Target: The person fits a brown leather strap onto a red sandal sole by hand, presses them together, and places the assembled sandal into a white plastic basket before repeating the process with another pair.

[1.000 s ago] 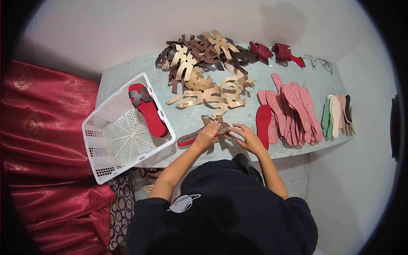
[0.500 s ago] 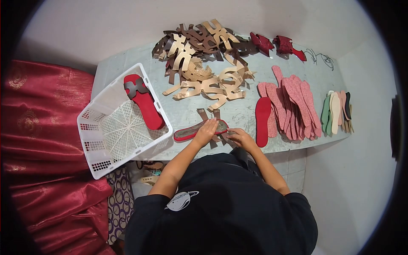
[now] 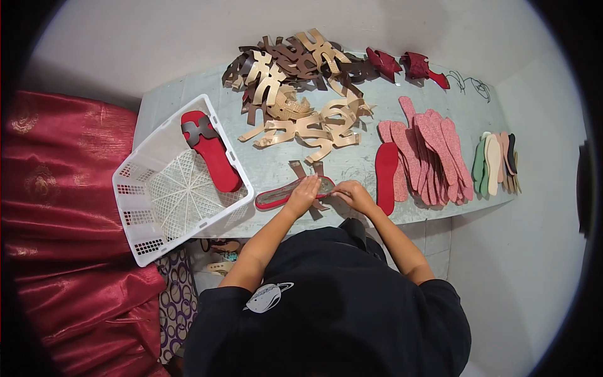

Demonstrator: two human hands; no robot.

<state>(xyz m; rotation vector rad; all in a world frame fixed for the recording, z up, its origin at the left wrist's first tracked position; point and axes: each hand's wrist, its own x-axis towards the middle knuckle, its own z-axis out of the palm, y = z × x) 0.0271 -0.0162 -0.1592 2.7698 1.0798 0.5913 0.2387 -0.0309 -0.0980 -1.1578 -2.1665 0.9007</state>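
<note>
A red-edged sandal sole (image 3: pixel 271 199) lies on the table with its grey-brown underside up. Brown strap ends (image 3: pixel 297 168) stick out from beneath it on both long sides. My left hand (image 3: pixel 303 196) is laid across the sole's middle, fingers together, gripping it against the table. At the sole's right end, my right hand (image 3: pixel 355 196) is closed in a pinch by the rim. What sits between those fingertips is too small to make out. Just right of that hand rests a loose red sole (image 3: pixel 385 179).
A white plastic basket (image 3: pixel 209 217) at left holds a red sandal (image 3: pixel 217 160). Gold and brown straps (image 3: pixel 295 129) pile up at the back. Pink soles (image 3: pixel 433 157) and smaller coloured soles (image 3: pixel 495 164) lie right. Dark red uppers (image 3: pixel 414 66) and a black cord (image 3: pixel 471 85) lie behind.
My right hand has moved slightly up and left onto the sole's right end, and its fingers have drawn together there. My left hand stays on the sole.
</note>
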